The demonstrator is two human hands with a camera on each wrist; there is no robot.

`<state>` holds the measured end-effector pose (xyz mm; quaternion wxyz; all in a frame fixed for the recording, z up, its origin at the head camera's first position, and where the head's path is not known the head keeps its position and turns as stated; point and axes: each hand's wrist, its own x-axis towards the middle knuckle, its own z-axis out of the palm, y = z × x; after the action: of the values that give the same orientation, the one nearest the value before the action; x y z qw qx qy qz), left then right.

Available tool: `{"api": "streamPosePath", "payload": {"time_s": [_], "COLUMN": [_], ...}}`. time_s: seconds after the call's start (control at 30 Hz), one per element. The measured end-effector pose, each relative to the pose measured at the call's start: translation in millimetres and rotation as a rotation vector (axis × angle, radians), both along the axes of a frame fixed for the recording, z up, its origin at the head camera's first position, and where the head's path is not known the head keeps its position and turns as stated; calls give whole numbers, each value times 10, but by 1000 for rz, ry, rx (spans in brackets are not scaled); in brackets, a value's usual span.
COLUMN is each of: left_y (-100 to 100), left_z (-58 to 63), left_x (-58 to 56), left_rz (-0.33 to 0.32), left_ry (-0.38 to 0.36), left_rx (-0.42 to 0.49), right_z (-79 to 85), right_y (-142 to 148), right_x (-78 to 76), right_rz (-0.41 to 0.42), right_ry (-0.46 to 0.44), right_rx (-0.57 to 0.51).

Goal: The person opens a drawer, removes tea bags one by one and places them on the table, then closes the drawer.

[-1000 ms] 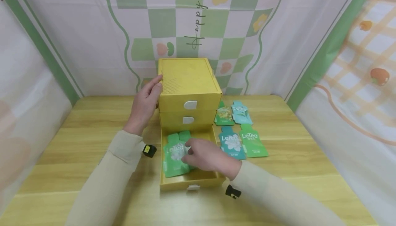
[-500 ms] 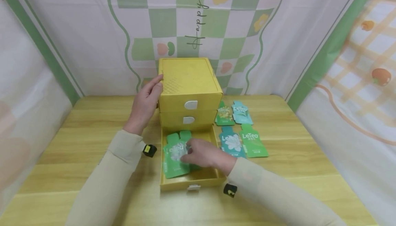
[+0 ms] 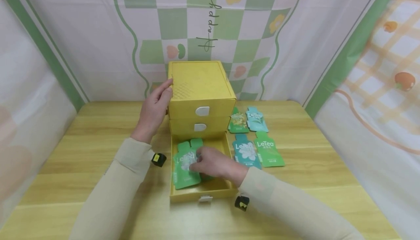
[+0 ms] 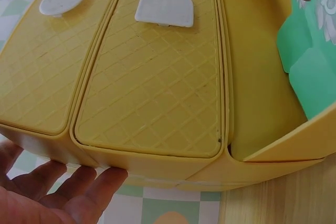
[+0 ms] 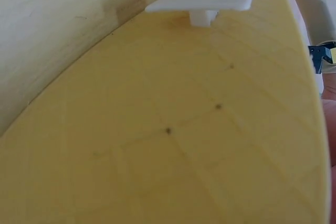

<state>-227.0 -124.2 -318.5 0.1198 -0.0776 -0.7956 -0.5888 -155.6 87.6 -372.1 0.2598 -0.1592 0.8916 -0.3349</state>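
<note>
My left hand (image 3: 153,110) rests along the left side of a yellow drawer box (image 3: 201,81), fingertips at its upper edge. In the left wrist view its fingers (image 4: 107,184) lie against the box's side. The bottom drawer (image 3: 218,186) is pulled out and holds two overlapping green pouches, the front one (image 3: 182,176) printed LeTea. Over this drawer is my right hand (image 3: 213,162), fingers bent, its thumb overlapping the front pouch's right edge. I cannot tell whether it pinches the pouch. The rear pouch (image 3: 197,143) is partly hidden behind the front one and the hand.
Right of the box lie several LeTea pouches: a dark green one (image 3: 238,121), a light blue one (image 3: 257,119), a teal one (image 3: 246,152) and a bright green one (image 3: 269,150). Two upper drawers with white tabs (image 3: 202,111) are closed. A patterned cloth (image 3: 170,21) hangs behind.
My right hand has shifted slightly left over the front pouch, which has barely moved. My left hand has stayed against the box.
</note>
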Motion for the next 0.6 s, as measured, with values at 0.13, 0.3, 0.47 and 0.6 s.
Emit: {"api": "streamPosePath", "payload": {"time_s": [0.13, 0.3, 0.47, 0.6], "left_y": [4, 7, 6, 15], "left_z": [5, 8, 14, 58], "left_x": [-4, -2, 8, 42], "left_rz": [2, 1, 0, -7], "left_ry": [6, 3, -10, -24], "left_rx": [-3, 1, -2, 1], "right_z": [4, -1, -37, -65], "right_y": [-17, -46, -72, -88], "right_x": [-4, -12, -23, -28], "right_rz": [-20, -28, -38, -58], "right_ry": [-12, -20, -23, -43], "right_rx": [-11, -6, -8, -32]}}
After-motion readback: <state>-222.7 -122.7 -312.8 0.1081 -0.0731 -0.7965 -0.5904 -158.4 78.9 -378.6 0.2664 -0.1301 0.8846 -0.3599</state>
